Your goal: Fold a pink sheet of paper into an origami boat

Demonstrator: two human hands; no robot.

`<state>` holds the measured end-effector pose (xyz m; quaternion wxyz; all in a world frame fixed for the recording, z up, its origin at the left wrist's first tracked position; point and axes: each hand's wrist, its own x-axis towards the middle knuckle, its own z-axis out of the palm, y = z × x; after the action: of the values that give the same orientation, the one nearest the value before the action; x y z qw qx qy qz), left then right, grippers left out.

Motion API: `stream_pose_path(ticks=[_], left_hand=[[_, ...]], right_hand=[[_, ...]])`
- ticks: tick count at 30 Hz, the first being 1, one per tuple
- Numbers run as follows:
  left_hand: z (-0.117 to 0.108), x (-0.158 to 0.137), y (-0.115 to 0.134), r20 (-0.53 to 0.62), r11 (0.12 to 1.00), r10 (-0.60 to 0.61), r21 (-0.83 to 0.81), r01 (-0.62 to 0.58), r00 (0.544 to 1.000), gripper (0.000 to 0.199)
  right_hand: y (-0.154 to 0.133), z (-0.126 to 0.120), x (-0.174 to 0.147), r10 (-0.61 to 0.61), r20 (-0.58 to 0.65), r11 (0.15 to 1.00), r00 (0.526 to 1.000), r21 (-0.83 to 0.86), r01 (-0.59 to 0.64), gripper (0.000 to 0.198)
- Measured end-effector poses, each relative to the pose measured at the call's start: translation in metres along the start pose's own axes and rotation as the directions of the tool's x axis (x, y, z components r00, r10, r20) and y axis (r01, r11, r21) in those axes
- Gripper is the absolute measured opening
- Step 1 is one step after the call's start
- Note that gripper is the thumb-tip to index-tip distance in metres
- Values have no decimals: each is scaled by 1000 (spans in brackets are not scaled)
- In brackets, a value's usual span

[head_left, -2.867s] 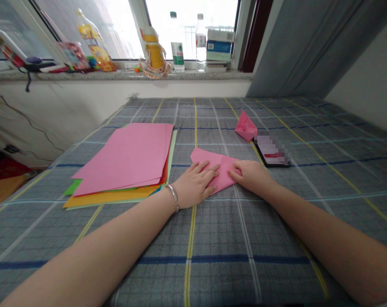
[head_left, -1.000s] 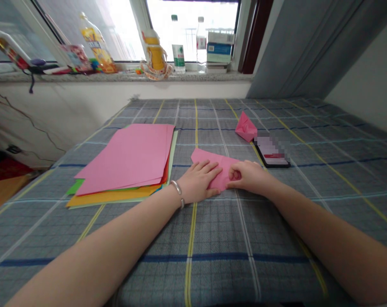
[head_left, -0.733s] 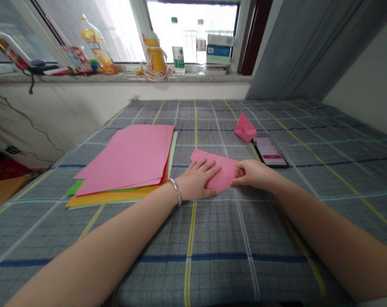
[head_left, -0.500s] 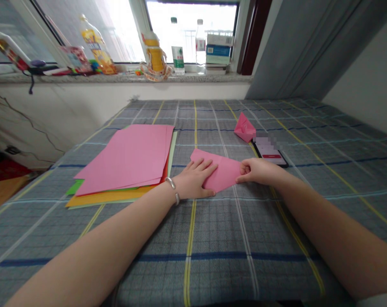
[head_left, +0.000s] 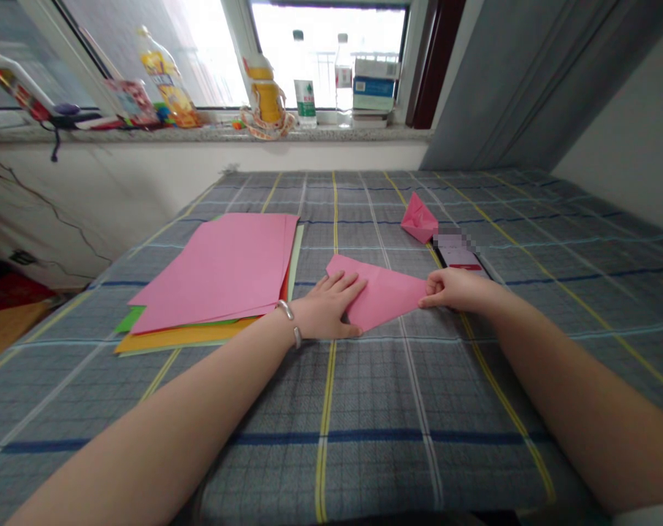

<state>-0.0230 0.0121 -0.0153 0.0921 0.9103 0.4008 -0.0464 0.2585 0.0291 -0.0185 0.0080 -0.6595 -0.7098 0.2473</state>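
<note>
A folded pink sheet of paper lies in front of me on the plaid cloth, tapering toward the right. My left hand, with a silver bangle at its wrist, rests flat on the sheet's left end, fingers spread. At the narrow right end, my right hand pinches the paper between thumb and curled fingers. Just behind that hand lies a phone, partly covered by it. A folded pink paper piece stands by the phone's far end.
Left of my hands is a stack of coloured paper, pink on top, with orange and green edges showing. Plaid cloth covers the surface. Beyond it, the windowsill carries bottles, a yellow cup and boxes.
My right hand has shifted slightly right, still pinching the paper, and more of the sheet's right part shows. My left hand has slid a little to the left.
</note>
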Motion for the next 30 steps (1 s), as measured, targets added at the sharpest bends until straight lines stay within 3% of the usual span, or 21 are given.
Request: stream_pose_path(ticks=[9, 15, 19, 22, 25, 27, 30], left_hand=[[-4, -3, -2, 69, 999, 5, -33, -3, 998, 86], [-3, -7, -12, 58, 995, 59, -85, -54, 997, 84], [4, -7, -15, -13, 985, 87, -146, -88, 996, 88], [10, -7, -15, -132, 974, 106, -187, -130, 986, 95], [12, -9, -13, -249, 958, 173, -183, -222, 953, 94], [10, -10, -11, -320, 948, 235, -132, -289, 918, 87], [6, -11, -7, -387, 929, 338, -9, -370, 858, 65]], right_hand=[[4, -1, -6, 103, 101, 983, 990, 144, -117, 18], [-1, 0, -15, -15, 24, 1000, 1000, 28, 15, 12], [-1, 0, -19, -164, -146, 981, 976, -130, 145, 11], [-5, 2, -22, -335, -256, 935, 907, -206, 288, 11], [-14, 11, -25, -584, -272, 810, 765, -263, 525, 14], [-21, 17, -25, -693, -271, 720, 668, -291, 630, 18], [-27, 25, -25, -770, -247, 638, 588, -316, 702, 17]])
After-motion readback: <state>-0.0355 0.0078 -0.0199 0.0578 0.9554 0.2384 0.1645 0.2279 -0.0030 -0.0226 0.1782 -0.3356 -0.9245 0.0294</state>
